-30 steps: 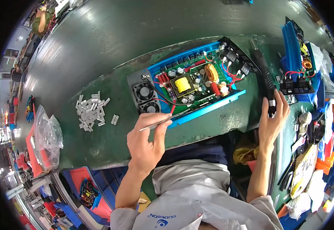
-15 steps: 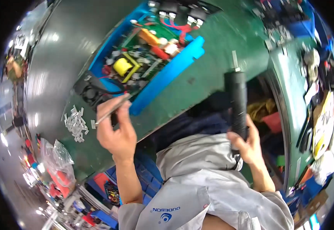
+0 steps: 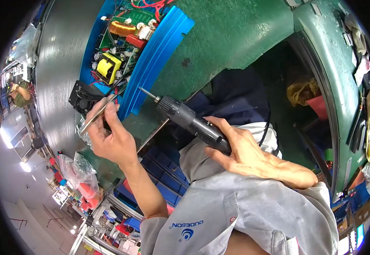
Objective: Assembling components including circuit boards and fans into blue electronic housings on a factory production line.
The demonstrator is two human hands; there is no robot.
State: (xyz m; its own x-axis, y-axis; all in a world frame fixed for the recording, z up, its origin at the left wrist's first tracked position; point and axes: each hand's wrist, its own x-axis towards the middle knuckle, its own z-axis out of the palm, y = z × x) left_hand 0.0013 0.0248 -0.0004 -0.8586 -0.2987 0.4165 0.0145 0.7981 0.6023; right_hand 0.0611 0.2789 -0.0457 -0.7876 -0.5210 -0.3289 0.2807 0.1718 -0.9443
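My left hand [image 3: 112,138] pinches a pair of slim metal tweezers [image 3: 94,117], near a small black fan [image 3: 81,103] at the near end of a blue metal housing [image 3: 157,55]. Inside that housing lies a circuit board with a yellow transformer [image 3: 107,68], a copper-wound coil [image 3: 122,29] and red wires. A black electric screwdriver [image 3: 193,124] is gripped in my right hand [image 3: 244,151]. Its bit points up and left and overlaps the housing's ribbed side wall; I cannot tell whether it touches.
The housing stands on a green bench top [image 3: 223,38] with a worn edge. Clear plastic bags [image 3: 77,170] lie left of my left forearm. At right, another green surface [image 3: 327,80] carries assorted items. Farther off on the left is another person [image 3: 21,93].
The screwdriver has swung from upright on the right to pointing left at the housing. My left hand keeps the tweezers by the fan. The view has shifted, with the housing now farther up and left.
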